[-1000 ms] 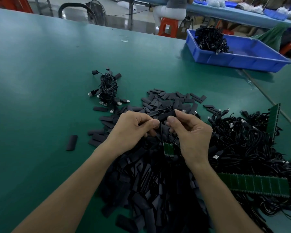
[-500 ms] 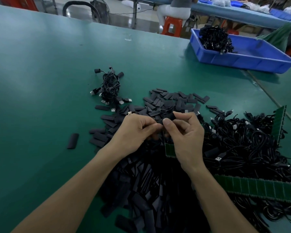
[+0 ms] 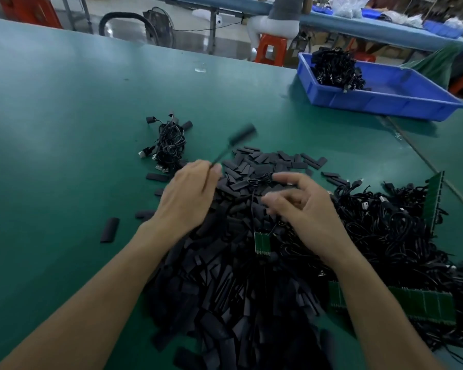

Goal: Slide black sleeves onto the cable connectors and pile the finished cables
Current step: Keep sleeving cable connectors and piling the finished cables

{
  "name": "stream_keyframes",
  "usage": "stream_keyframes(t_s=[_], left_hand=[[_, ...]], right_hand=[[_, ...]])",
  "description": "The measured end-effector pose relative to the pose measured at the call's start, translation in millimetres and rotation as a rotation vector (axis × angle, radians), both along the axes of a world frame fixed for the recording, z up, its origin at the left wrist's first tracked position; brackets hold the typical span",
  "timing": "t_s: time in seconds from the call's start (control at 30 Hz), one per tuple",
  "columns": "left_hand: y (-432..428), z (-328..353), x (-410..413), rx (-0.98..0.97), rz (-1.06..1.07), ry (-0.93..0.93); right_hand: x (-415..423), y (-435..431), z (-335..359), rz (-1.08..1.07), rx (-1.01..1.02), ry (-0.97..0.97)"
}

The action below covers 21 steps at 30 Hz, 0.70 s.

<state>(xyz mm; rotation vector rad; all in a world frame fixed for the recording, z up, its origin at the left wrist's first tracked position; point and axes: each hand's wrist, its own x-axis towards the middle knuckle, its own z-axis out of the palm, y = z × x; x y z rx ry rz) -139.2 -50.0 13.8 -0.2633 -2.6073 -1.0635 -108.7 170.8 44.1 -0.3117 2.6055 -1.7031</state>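
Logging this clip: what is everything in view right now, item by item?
table: one, green, under everything
black sleeves: large heap, black, centre
sleeved cable: one, black, blurred, raised beyond the heap
finished cables: small pile, black, left of the heap's far end
tangled cables: big mass, black, right
circuit board strips: three, green, among cables and sleeves
bin: one, blue, far right, holding a cable bundle
stools: a few, orange, beyond the table
left hand: pinches the sleeved cable
right hand: relaxed, over the heap
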Motion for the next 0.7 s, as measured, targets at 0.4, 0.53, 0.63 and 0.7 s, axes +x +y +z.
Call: stream_keyframes(t_s=[0.4, 0.53, 0.63, 0.7], left_hand=[[-34, 29, -113, 0.337, 0.386, -0.440], [-41, 32, -115, 0.184, 0.370, -0.364], [-39, 31, -104, 0.036, 0.307, -0.316], [-30, 29, -88, 0.008, 0.271, -0.159]], right_hand=[[14, 10, -3, 0.346, 0.628, -0.022], [12, 10, -7, 0.262, 0.569, 0.108], [9, 8, -12, 0.150, 0.462, 0.240], [7, 5, -15, 0.064, 0.327, 0.267]])
